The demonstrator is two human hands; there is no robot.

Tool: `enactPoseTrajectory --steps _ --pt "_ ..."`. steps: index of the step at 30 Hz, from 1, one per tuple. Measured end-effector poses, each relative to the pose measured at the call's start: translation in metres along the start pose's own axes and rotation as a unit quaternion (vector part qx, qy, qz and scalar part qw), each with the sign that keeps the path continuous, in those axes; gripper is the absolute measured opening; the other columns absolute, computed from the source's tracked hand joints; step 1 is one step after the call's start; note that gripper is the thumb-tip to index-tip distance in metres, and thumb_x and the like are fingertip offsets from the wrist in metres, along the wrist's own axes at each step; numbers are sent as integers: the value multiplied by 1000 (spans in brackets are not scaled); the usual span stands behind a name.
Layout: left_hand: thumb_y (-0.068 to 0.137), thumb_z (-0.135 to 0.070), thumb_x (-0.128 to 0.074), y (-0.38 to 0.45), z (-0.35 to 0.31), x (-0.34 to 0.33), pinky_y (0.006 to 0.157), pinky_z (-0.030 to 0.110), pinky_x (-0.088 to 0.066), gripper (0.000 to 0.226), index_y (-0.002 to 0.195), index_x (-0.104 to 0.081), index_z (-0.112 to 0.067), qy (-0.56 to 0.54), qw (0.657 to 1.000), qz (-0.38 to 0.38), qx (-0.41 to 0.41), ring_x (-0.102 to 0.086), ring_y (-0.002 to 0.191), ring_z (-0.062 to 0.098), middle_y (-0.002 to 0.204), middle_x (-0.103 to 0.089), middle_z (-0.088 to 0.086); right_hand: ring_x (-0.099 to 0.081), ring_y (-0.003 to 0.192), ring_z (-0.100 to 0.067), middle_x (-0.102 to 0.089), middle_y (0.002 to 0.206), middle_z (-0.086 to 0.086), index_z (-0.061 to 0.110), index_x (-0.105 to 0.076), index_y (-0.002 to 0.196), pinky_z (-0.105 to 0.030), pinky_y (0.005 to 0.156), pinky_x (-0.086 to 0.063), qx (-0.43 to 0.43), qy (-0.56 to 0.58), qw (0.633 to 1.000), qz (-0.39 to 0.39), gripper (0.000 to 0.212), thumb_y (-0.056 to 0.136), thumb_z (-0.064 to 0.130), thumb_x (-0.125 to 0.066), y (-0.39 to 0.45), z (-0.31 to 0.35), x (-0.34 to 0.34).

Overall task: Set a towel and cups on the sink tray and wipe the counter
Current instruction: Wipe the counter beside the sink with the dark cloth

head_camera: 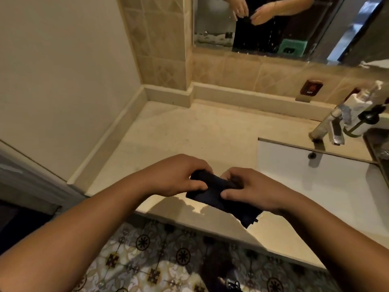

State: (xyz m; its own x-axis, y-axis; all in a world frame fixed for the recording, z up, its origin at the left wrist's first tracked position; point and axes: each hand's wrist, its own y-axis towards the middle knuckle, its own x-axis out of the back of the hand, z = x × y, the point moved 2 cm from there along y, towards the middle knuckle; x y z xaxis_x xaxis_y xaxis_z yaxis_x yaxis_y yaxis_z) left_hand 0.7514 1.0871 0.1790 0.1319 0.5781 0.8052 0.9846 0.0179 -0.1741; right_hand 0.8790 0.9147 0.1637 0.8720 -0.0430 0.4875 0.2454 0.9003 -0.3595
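A dark navy folded cloth [212, 191] is held just above the front edge of the beige counter [189, 135]. My left hand [179, 175] grips its left end with fingers curled over the top. My right hand [250, 189] grips its right end, thumb on the near side. A loose corner of the cloth hangs down below my right wrist. No cups show. A dark tray edge [376, 148] shows at the far right, mostly cut off.
A white sink basin [328, 182] lies to the right, with a chrome faucet [328, 127] behind it and a soap dispenser [360, 106] beside that. A mirror [273, 26] hangs above the tiled backsplash. A wall bounds the counter on the left. Patterned floor tiles lie below.
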Motion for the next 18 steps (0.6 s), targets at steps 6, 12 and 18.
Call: enactPoseTrajectory --steps 6,12,18 --pt "91 -25 -63 28 36 -12 77 31 -45 14 104 -62 -27 30 999 0 29 -53 87 7 94 -57 -15 -58 71 -9 -62 80 8 29 -58 83 -29 62 -44 -21 -166 986 12 7 83 31 -65 19 -50 29" --pt "82 -15 -67 91 66 -29 66 36 -41 12 90 -62 -21 173 978 -116 31 -55 78 22 87 -61 1 -55 75 -22 -58 83 3 21 -63 88 -33 59 -42 83 -369 905 -198 13 77 25 -69 72 -80 50" --pt "81 -13 -64 111 91 -104 73 39 -47 10 86 -60 -21 256 961 -85 64 -61 84 27 92 -66 4 -57 82 -28 -64 93 -9 8 -64 90 -39 72 -46 70 -375 901 -207 8 84 9 -59 87 -136 -3"
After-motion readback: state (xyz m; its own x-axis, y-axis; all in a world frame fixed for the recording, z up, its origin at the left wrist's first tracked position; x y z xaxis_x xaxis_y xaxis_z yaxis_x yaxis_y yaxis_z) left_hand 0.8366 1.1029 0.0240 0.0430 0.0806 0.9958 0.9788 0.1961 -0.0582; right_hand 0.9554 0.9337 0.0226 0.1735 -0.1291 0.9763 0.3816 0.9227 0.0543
